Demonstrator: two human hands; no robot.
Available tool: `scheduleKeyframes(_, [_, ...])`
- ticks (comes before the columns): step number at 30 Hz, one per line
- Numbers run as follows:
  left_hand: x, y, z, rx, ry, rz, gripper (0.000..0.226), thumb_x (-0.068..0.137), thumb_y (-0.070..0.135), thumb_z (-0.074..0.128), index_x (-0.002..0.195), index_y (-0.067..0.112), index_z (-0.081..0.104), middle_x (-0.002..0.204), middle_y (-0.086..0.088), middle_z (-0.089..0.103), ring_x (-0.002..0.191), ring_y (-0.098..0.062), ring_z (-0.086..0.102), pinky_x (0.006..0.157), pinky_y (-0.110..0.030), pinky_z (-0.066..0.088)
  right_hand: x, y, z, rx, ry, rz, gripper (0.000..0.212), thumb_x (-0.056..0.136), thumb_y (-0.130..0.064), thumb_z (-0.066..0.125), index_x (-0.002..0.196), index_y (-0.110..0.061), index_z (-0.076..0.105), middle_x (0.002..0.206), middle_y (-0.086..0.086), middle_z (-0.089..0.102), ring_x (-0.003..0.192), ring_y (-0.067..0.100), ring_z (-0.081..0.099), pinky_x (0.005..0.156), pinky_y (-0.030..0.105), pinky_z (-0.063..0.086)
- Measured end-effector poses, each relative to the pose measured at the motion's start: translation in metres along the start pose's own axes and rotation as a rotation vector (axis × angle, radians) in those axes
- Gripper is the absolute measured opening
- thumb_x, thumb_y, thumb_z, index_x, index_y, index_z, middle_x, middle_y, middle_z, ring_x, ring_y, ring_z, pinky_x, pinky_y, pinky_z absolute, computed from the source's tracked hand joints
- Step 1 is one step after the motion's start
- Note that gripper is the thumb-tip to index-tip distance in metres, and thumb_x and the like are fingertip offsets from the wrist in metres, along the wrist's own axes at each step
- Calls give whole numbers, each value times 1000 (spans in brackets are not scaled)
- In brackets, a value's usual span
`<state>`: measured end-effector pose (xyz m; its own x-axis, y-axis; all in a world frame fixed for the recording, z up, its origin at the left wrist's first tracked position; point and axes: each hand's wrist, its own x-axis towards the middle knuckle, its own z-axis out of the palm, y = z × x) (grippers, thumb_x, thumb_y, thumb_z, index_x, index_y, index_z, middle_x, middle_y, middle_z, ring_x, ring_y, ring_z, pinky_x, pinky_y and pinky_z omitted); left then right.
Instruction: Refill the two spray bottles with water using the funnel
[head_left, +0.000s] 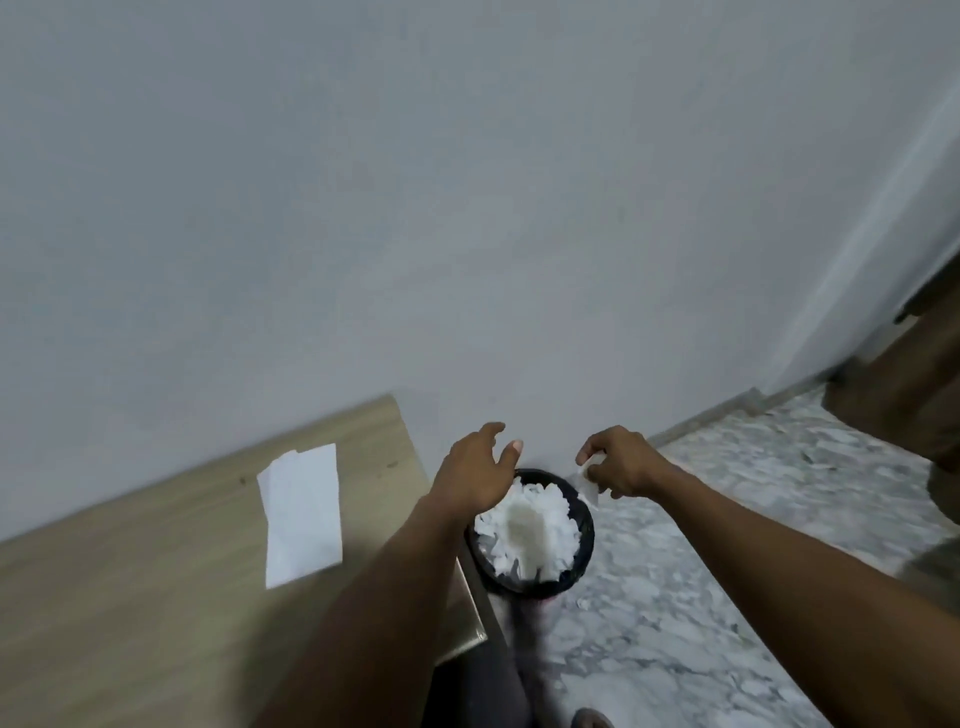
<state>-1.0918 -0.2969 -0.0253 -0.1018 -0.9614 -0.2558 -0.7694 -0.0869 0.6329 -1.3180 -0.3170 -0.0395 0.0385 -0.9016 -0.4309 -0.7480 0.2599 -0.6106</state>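
No spray bottle or funnel shows in the head view. My left hand (480, 470) hovers with relaxed, spread fingers over the far rim of a black waste bin (584, 525) that stands on the floor against the wall. The bin is heaped with crumpled white tissue (530, 525). My right hand (621, 465) pinches a small piece of white tissue (589, 480) just above the bin's right rim.
A light wooden table (130, 597) fills the lower left, its right edge beside the bin, with a flat white paper sheet (301, 514) lying on it. Grey marble floor (727, 545) spreads to the right. A brown door (909, 384) stands at the far right. The grey wall is close ahead.
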Motion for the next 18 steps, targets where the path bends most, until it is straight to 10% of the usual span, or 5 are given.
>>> scheduleKeyframes(12, [25, -7, 33, -214, 116, -347, 47, 97, 38, 58, 141, 22, 51, 128, -6, 65, 117, -20, 61, 95, -25, 44, 93, 12, 26, 50, -92, -48, 19, 83, -7, 57, 95, -16, 69, 105, 12, 69, 83, 25, 69, 64, 23, 52])
scheduleKeyframes(18, [20, -9, 31, -237, 163, -385, 47, 98, 34, 57, 143, 21, 49, 132, -6, 61, 120, -19, 58, 88, -20, 36, 111, -3, 27, -5, -136, -67, 51, 91, -20, 61, 140, -15, 47, 122, 15, 64, 107, 26, 62, 71, 24, 45])
